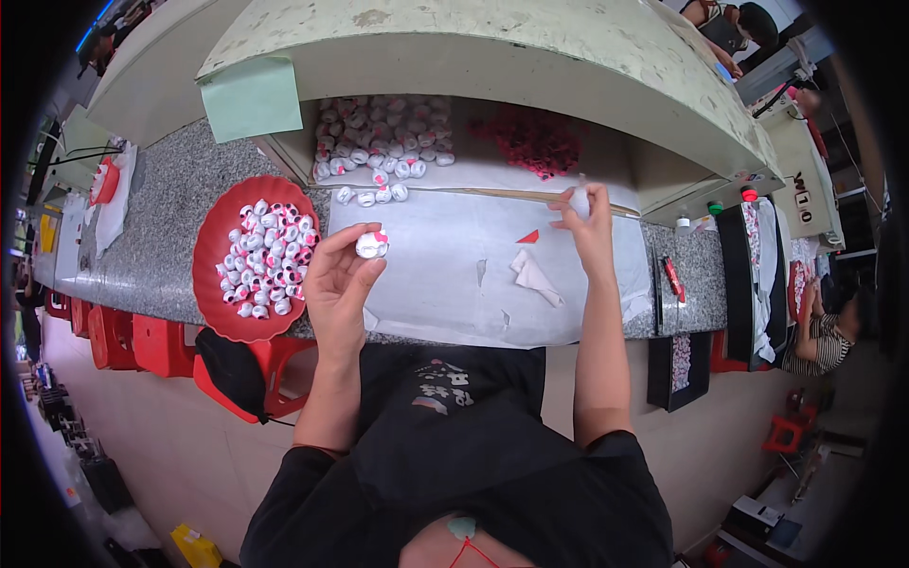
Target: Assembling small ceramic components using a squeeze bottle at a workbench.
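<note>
My left hand (pixel 339 273) pinches a small white round piece with a pink patch (pixel 372 246) between thumb and fingertips, above the left part of the white paper sheet (pixel 426 284). Over at the sheet's far right, my right hand (pixel 593 225) is closed on a small white bottle (pixel 579 202), its narrow tip pointing up; fingers cover part of it. A short row of similar round pieces (pixel 383 194) sits along the sheet's far edge. Left of my left hand, a red scalloped tray (pixel 210 275) holds many more such pieces.
Under the overhanging shelf (pixel 492 57) lie a heap of white round pieces (pixel 379 137) and a pile of dark pink bits (pixel 535 142). A folded white cloth (pixel 537 279) and a red triangle (pixel 527 237) rest on the sheet. A red-handled tool (pixel 673 279) lies rightward.
</note>
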`<state>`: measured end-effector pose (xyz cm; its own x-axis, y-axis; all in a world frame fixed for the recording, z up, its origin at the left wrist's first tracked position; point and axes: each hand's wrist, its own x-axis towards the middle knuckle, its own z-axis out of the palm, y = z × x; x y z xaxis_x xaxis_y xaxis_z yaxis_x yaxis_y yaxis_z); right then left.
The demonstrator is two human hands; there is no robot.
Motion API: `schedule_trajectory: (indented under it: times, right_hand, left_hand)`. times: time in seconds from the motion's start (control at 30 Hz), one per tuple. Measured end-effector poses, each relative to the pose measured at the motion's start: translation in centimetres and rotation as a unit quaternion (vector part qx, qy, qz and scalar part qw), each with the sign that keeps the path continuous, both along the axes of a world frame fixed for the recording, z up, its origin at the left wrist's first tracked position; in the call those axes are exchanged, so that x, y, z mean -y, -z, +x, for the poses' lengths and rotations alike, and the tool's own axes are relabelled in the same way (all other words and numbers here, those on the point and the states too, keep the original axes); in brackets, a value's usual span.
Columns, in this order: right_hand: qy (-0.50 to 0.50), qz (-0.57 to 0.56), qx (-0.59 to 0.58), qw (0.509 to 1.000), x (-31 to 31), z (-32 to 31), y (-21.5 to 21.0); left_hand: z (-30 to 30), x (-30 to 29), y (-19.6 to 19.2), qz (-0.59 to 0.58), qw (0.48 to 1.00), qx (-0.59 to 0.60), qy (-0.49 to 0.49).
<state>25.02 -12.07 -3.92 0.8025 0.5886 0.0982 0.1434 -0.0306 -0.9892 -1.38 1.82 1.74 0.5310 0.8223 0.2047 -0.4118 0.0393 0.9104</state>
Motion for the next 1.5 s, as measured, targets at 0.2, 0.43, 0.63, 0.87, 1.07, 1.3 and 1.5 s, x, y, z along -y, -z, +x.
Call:
schedule_trajectory:
  times: [0.2, 0.43, 0.63, 0.87, 1.07, 1.3, 1.5]
  right_hand:
    - [0.045, -0.29, 0.38, 0.877, -2.8, 4.3, 1.2]
    - [-0.05, -0.345, 0.386, 0.854, -3.7, 4.9, 1.5]
    - [-0.028, -0.274, 0.365, 0.889, -2.2, 3.9, 1.3]
    - [-0.016, -0.036, 0.187, 0.982, -1.1, 0.2, 0.0]
    - [-0.08, 0.136, -0.119, 0.98, 0.3, -9.5, -6.0]
    - [-0.186, 0.172, -0.206, 0.945, 0.2, -14.0, -7.8]
    - [-0.149, 0.16, -0.2, 0.955, -0.5, -14.5, -7.2]
  left_hand:
    - [0.0, 0.7, 0.4, -0.021, 0.999, -0.027, 0.017]
    - [-0.1, 0.3, 1.2, 0.003, 1.0, -0.017, 0.016]
    - [0.3, 0.5, 1.7, 0.012, 0.999, -0.014, 0.03]
    - [0.7, 1.9, 0.6, -0.045, 0.997, 0.002, 0.064]
    - [1.7, 3.2, 0.2, -0.061, 0.99, -0.013, 0.123]
    - [1.7, 3.5, -0.1, 0.116, 0.985, -0.069, 0.106]
    - [1.4, 3.2, -0.3, 0.26, 0.958, -0.091, 0.081]
